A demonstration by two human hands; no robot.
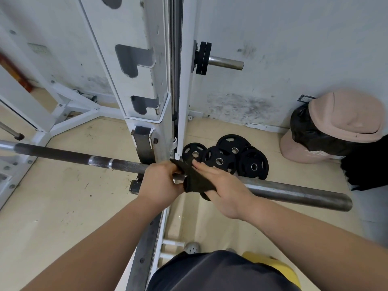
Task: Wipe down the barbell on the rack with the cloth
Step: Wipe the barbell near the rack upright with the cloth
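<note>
left hand [160, 182] pinches cloth [194, 178] | right hand [222, 187] flat, fingers open | bin [344, 120]: likely black bag

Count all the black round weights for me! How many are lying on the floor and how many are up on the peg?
Black plates on the floor: 4
Black plates on the peg: 2
Total: 6

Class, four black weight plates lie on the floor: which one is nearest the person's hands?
The leftmost plate, beside the rack upright. The cloth tip overlaps it; the others lie further right.
</note>
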